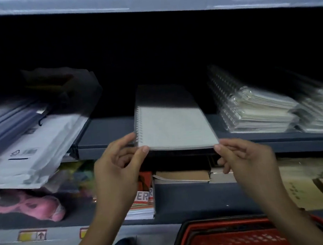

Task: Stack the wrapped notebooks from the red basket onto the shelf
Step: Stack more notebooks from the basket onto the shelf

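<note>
Notebook (pixel 173 126), spiral-bound, pale cover, lying flat on the dark blue shelf (pixel 107 130) with its coil along the left edge and its near end overhanging the shelf lip. It looks to sit on top of at least one more like it; the wrapping cannot be made out through the blur.

Left hand (pixel 119 164): at the notebook's near left corner, thumb on top and forefinger along the coil, pinching that corner.

Right hand (pixel 250 158): at the notebook's near right corner, thumb tip touching the edge, other fingers curled below; whether it truly grips, I cannot tell.

Stacks of wrapped spiral notebooks (pixel 256 111): to the right of the notebook, on the same shelf, apart from it.

White packets (pixel 29 152): to the left of the notebook, piled and drooping over the shelf lip.

Red basket (pixel 233 236): well below the notebook, on the floor side, under the right forearm.

Books and pads (pixel 182 175): on the lower shelf directly beneath the notebook.

Pink item (pixel 28 206): lower left of the notebook, blurred.
</note>
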{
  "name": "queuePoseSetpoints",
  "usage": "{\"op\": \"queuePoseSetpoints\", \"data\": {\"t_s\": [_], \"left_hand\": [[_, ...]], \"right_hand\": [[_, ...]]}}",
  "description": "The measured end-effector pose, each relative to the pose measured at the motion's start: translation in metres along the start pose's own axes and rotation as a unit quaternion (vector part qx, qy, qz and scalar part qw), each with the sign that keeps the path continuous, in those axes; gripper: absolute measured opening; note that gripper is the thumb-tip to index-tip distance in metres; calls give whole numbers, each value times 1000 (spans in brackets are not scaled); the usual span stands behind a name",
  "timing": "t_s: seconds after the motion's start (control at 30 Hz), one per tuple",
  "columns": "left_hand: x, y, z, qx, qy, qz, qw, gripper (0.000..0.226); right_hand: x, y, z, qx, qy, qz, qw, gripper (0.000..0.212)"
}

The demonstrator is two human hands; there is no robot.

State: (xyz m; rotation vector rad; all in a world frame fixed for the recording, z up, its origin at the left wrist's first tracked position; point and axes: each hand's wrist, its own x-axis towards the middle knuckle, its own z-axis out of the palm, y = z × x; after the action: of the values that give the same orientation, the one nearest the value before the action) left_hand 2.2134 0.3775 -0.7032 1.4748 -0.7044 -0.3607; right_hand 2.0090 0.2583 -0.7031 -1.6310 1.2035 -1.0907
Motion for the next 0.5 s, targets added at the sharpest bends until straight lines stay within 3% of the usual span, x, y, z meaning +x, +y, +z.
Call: {"op": "queuePoseSetpoints", "data": {"t_s": [0.27,0.5], "left_hand": [[65,-12,25,77,39,28,996,35],[78,-15,27,76,30,12,997,41]], "right_hand": [[54,-7,40,-1,44,-29,999,18],[65,-2,47,0,49,-28,998,20]]}}
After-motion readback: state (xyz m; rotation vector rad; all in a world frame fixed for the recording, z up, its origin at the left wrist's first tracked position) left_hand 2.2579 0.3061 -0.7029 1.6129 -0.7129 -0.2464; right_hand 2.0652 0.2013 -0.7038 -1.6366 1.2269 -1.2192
